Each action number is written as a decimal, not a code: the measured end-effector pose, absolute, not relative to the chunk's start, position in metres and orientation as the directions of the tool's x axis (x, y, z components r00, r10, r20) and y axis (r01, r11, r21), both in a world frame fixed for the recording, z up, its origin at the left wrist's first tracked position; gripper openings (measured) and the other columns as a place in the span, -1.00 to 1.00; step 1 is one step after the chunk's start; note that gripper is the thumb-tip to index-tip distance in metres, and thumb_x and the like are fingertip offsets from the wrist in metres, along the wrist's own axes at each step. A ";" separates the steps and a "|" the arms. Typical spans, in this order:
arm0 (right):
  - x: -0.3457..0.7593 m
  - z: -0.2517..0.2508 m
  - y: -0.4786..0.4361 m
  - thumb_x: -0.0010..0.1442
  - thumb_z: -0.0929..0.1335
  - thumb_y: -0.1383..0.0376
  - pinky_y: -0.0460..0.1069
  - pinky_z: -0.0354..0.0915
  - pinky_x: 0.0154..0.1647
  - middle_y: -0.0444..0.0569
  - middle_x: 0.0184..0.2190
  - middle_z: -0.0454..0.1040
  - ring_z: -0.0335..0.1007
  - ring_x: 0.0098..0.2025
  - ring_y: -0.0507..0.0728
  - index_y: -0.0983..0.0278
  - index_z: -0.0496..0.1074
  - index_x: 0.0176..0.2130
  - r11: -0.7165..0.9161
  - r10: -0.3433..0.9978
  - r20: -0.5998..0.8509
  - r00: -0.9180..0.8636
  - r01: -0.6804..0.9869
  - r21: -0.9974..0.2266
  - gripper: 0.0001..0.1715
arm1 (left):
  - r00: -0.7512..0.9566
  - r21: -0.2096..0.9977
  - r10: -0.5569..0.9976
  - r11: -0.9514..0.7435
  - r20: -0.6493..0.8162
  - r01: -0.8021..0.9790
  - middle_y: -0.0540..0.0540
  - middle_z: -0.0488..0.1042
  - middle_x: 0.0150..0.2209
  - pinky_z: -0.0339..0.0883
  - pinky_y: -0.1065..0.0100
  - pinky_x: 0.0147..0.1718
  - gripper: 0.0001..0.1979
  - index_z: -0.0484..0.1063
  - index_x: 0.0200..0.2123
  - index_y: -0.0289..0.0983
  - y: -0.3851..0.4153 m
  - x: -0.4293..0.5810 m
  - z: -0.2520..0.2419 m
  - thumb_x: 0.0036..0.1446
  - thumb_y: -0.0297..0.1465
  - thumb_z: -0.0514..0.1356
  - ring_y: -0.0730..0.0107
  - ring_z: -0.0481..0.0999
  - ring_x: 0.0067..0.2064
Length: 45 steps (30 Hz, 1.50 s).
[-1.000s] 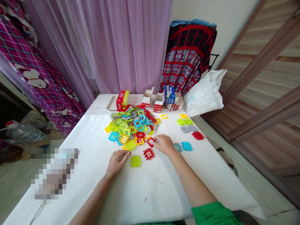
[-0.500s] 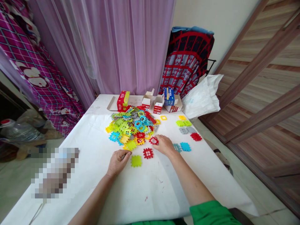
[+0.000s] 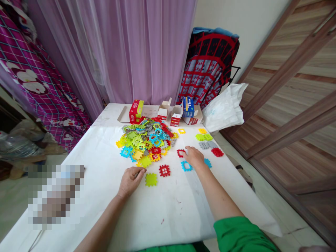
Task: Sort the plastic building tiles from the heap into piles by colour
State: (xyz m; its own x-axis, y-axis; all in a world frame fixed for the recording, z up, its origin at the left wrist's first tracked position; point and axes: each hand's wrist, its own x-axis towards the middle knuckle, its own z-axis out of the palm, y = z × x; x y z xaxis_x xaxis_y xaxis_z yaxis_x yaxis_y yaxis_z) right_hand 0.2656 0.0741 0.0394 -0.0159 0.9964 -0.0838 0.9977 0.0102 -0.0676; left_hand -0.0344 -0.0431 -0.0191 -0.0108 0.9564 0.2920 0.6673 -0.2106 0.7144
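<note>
Across the head view, a white-covered worktop [image 3: 162,217] stretches away toward a pale purple curtain [image 3: 147,45]. Near its middle lies a heap of plastic tiles [image 3: 143,143] in lime, yellow, blue, red and grey, holding by far the most tiles in sight, with only a few set apart. Just below the heap, a red grid tile [image 3: 164,170] and a lime tile [image 3: 151,179] lie flat and separate. Toward the right of the frame, a loose group sits well clear of the heap: yellow tiles [image 3: 202,131], lime tiles [image 3: 203,137], grey tiles [image 3: 207,144] and a red tile [image 3: 217,152], with like colours side by side.

The right hand [image 3: 194,156] reaches forward with its right-hand fingers [image 3: 188,150] extended and not closed, their tips just beside a red frame tile [image 3: 180,153]. A blue frame tile [image 3: 186,166] lies just below that hand. The left hand [image 3: 130,181] rests near the heap's lower edge, its left-hand fingers [image 3: 138,170] loosely curled; whether they hold something small cannot be told. Along the far edge stand a red box [image 3: 136,111] and a blue box [image 3: 188,106].
</note>
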 end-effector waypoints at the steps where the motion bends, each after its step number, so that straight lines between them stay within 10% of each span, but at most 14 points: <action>1: 0.259 0.039 0.072 0.26 0.22 -0.03 0.06 0.27 -0.07 0.12 -0.05 0.46 0.40 0.00 0.25 0.22 0.40 0.03 0.000 0.995 -0.098 -0.006 0.998 -0.064 -0.48 | -0.012 0.711 0.956 -0.209 0.292 0.671 -0.08 0.63 -0.39 0.43 0.31 -0.27 -0.60 0.58 -0.39 -0.18 -0.043 -0.034 -0.019 0.20 -0.12 0.03 0.30 0.60 -0.33; 14: 0.276 0.034 0.088 0.09 0.27 0.53 -0.09 0.15 0.13 -0.12 0.13 0.42 0.27 0.17 0.08 0.13 0.39 0.11 0.300 0.938 -0.135 -0.318 0.943 -0.141 -0.37 | -0.005 0.707 0.956 -0.214 0.294 0.674 -0.09 0.64 -0.37 0.46 0.29 -0.27 -0.60 0.59 -0.37 -0.18 -0.041 -0.036 -0.020 0.18 -0.09 0.04 0.26 0.61 -0.30; 23: 0.264 0.034 0.076 0.20 0.25 -0.07 0.07 0.28 -0.04 0.14 -0.02 0.46 0.38 0.03 0.27 0.23 0.40 0.03 0.042 0.993 -0.103 -0.050 0.996 -0.083 -0.43 | -0.005 0.706 0.956 -0.213 0.294 0.675 -0.10 0.63 -0.38 0.45 0.31 -0.29 -0.60 0.58 -0.38 -0.19 -0.042 -0.034 -0.018 0.19 -0.11 0.04 0.28 0.60 -0.33; 36: 0.312 0.028 0.087 0.09 0.38 0.16 -0.01 0.24 -0.01 0.05 0.01 0.47 0.38 0.03 0.19 0.25 0.27 0.17 0.062 0.998 0.039 -0.056 0.981 -0.183 -0.33 | 0.004 0.689 0.951 -0.227 0.310 0.689 -0.07 0.63 -0.37 0.46 0.32 -0.28 -0.60 0.58 -0.36 -0.19 -0.041 -0.037 -0.023 0.19 -0.09 0.03 0.28 0.61 -0.32; 45: 0.427 0.039 0.099 0.08 0.36 0.04 0.08 0.30 -0.07 0.14 0.02 0.48 0.41 0.01 0.28 0.31 0.25 0.20 -0.305 0.937 0.114 0.329 0.934 -0.186 -0.22 | 0.009 0.673 0.949 -0.231 0.317 0.703 -0.08 0.64 -0.37 0.46 0.31 -0.29 -0.58 0.59 -0.36 -0.19 -0.040 -0.037 -0.022 0.19 -0.06 0.04 0.26 0.61 -0.33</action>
State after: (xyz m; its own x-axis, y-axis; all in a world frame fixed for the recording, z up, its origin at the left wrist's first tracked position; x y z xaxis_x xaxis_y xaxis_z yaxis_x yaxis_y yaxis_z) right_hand 0.4271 0.0992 0.0386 0.3289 0.9375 0.1138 0.9340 -0.3050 -0.1862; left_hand -0.0374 -0.0401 -0.0218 0.0086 0.9485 0.3165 0.7031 -0.2308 0.6726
